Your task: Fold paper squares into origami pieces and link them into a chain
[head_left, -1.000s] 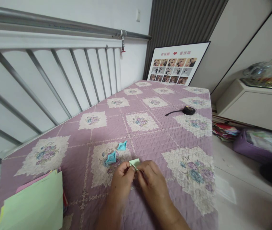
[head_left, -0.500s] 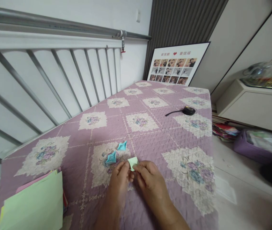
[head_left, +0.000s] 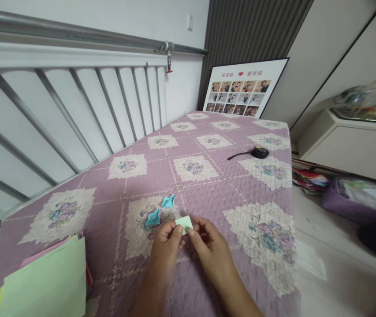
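Note:
A small folded square of pale green paper (head_left: 184,223) is pinched between my two hands, just above the quilted cover. My left hand (head_left: 166,244) grips its left edge, thumb on top and fingers underneath. On the opposite side, my right hand (head_left: 210,244) has its thumb on the lower right corner, with the fingers curled behind. Two folded blue paper pieces, one nearer (head_left: 153,217) and one farther (head_left: 168,201), rest on the cover just beyond my left hand.
A stack of coloured paper (head_left: 45,279), green on top, lies at the lower left. A black tape measure (head_left: 259,152) with a strap sits farther back on the purple floral cover (head_left: 204,198). A radiator (head_left: 85,105) runs along the left; a photo board (head_left: 273,72) leans behind.
The green paper has turned from a tilted position to a flatter, squarer one. My right thumb has shifted onto its lower corner, and my left thumb now presses on its face.

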Demonstrator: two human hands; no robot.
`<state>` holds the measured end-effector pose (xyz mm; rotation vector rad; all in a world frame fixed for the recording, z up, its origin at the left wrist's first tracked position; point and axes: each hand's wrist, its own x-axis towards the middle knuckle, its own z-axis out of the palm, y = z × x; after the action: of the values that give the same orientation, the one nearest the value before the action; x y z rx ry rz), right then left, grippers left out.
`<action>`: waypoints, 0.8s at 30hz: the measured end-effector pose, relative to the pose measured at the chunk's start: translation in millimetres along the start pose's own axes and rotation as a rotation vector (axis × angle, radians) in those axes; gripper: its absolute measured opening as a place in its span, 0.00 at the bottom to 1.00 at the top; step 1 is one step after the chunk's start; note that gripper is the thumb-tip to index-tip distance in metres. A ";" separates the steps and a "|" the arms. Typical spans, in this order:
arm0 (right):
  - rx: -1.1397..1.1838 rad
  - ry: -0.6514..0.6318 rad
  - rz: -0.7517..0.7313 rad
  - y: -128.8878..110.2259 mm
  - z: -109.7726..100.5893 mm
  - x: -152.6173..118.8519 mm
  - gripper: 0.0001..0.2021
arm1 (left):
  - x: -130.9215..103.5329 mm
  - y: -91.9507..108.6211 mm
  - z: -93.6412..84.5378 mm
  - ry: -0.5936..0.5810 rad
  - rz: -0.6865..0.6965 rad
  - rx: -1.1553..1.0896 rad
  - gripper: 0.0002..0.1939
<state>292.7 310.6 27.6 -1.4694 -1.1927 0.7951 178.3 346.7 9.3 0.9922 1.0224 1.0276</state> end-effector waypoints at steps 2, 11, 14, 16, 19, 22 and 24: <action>0.132 -0.094 0.085 -1.1 0.7 1.5 0.14 | 0.5 -1.2 -1.2 -0.016 0.023 0.050 0.19; 0.194 -0.096 0.180 1.4 -0.1 3.8 0.13 | -0.2 -1.0 -3.0 0.003 0.102 0.219 0.13; 0.201 -0.114 0.188 0.3 -0.9 4.2 0.13 | -0.6 3.0 -2.5 0.029 0.101 0.193 0.12; 0.196 -0.126 0.186 -1.2 -1.3 4.4 0.13 | 0.0 3.6 -3.2 0.057 0.099 0.136 0.14; 0.159 -0.147 0.182 -3.4 -2.0 4.4 0.12 | 1.1 1.8 -4.7 0.094 0.104 0.062 0.15; 0.108 -0.160 0.168 -4.3 -2.2 3.8 0.12 | 1.4 -0.7 -5.4 0.107 0.108 0.049 0.14; 0.074 -0.156 0.150 -3.7 -1.4 3.1 0.11 | 0.8 -1.3 -5.5 0.113 0.108 0.074 0.14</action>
<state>293.9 313.0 31.8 -1.4693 -1.1645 1.0623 173.4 348.1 6.7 1.0693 1.1156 1.1525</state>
